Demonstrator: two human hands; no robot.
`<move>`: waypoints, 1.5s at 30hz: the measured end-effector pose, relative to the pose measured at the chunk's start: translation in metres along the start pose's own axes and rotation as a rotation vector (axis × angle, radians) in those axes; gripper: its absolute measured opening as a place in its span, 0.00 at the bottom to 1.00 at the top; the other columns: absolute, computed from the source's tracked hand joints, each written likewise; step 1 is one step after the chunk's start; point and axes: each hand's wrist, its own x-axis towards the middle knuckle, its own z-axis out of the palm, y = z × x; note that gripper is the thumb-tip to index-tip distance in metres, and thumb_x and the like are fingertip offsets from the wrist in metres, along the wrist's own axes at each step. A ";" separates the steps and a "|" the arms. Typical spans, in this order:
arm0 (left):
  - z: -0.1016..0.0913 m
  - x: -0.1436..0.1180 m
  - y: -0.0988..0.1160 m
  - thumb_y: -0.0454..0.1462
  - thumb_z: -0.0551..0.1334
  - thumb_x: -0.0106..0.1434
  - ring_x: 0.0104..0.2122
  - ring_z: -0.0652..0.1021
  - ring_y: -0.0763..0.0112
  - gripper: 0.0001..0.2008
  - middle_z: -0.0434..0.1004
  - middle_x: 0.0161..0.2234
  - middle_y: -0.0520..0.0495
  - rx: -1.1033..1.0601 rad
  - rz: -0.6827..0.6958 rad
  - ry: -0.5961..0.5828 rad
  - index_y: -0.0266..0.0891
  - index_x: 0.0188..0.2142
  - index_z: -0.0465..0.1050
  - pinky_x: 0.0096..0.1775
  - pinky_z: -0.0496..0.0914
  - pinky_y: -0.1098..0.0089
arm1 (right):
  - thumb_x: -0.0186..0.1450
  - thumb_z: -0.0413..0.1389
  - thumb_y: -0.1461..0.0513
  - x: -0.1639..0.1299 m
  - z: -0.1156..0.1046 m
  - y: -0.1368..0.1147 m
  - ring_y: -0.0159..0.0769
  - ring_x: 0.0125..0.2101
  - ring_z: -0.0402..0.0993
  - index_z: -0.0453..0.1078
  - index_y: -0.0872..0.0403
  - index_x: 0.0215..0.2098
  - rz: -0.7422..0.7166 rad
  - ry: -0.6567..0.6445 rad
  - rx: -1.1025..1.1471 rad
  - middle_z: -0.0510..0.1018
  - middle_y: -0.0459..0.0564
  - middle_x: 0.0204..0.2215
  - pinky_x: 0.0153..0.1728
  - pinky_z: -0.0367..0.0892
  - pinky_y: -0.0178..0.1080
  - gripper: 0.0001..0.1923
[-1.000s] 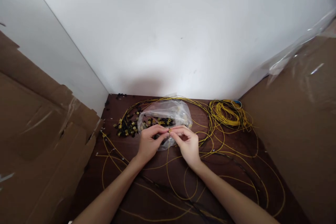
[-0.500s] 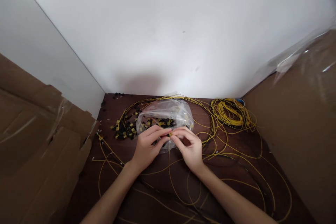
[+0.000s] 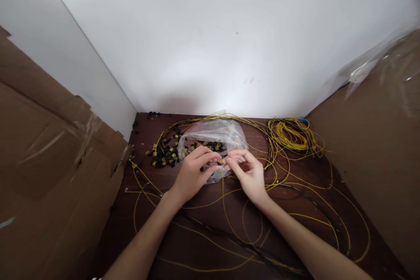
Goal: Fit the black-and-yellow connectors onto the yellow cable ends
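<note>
**A:** Two bare forearms reach up from the near edge of a dark wooden table point(image 3: 154, 236), meeting at its centre. How are the hands set?

**B:** The left hand point(image 3: 192, 175) lies palm-down, knuckles up, thumb and forefinger pinched together at the tips. The right hand point(image 3: 250, 173) faces it, wrist turned slightly outward, fingers curled in, its thumb and forefinger pinched too. Both pinches close on one small yellow connector point(image 3: 222, 162), held just above the tabletop between the two hands.

**A:** And the cable?

**B:** A thin yellow cable point(image 3: 224, 197) drops from that connector and loops toward the near edge, between the forearms.

**A:** What holds the loose parts?

**B:** A clear plastic bag point(image 3: 216, 133) lies crumpled just behind the fingertips, touching them or nearly so; I cannot tell which. Inside it sit small black-and-yellow pieces. More of the same pieces form a loose pile point(image 3: 164, 155) on the bare wood just left of the bag.

**A:** The rest of the table?

**B:** A coiled bundle of yellow cable point(image 3: 293, 135) rests in the far right corner, well apart from the hands. Sheets of brown cardboard point(image 3: 49, 166) stand along both sides, and a white wall point(image 3: 210, 43) closes the back.
</note>
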 end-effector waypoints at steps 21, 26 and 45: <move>-0.020 0.008 -0.011 0.36 0.61 0.58 0.30 0.70 0.74 0.04 0.68 0.31 0.50 -0.025 -0.208 0.258 0.37 0.32 0.68 0.28 0.65 0.77 | 0.61 0.53 0.67 0.022 0.014 -0.002 0.40 0.38 0.69 0.71 0.54 0.37 -0.278 -0.348 -0.974 0.73 0.51 0.35 0.41 0.65 0.41 0.06; -0.016 0.006 -0.014 0.35 0.62 0.57 0.29 0.72 0.74 0.05 0.74 0.33 0.49 -0.001 -0.237 0.223 0.37 0.35 0.71 0.28 0.66 0.76 | 0.63 0.53 0.65 0.019 0.012 0.011 0.39 0.36 0.67 0.72 0.55 0.37 -0.320 -0.325 -1.011 0.72 0.51 0.33 0.40 0.65 0.41 0.07; 0.002 -0.001 -0.031 0.33 0.58 0.59 0.32 0.78 0.70 0.09 0.79 0.35 0.45 0.010 -0.283 0.070 0.36 0.37 0.76 0.34 0.72 0.71 | 0.65 0.48 0.67 0.016 0.008 0.010 0.43 0.46 0.64 0.66 0.53 0.51 -0.437 -0.394 -1.079 0.73 0.52 0.47 0.43 0.59 0.45 0.17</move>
